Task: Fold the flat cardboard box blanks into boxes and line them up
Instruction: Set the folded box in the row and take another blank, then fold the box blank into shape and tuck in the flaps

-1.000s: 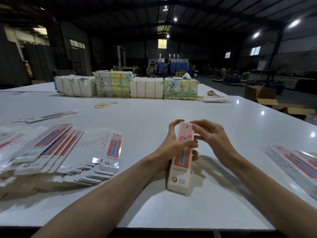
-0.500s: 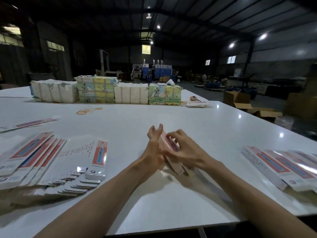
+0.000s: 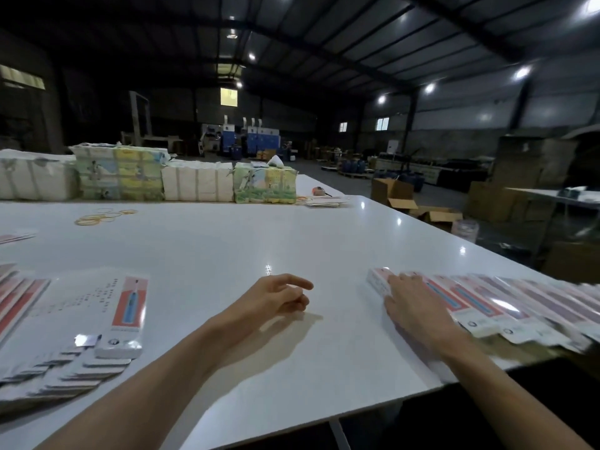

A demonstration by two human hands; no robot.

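The right hand [image 3: 412, 306] lies on the box [image 3: 377, 281] at the left end of the row [image 3: 519, 303] by the table's [image 3: 227, 248] right edge. Its fingers look straight and flat on top, though blur makes that uncertain. The left hand [image 3: 276, 298] hovers mid-table, fingers loosely curled and holding nothing. Flat blanks [image 3: 97, 319] fan out on the left. Bundles [image 3: 194, 183] and rubber bands [image 3: 100, 217] sit at the far side.

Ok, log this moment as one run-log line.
phase: lining up | right hand: flat on leftmost box of row | left hand: empty, above table | flat blanks: fanned at left
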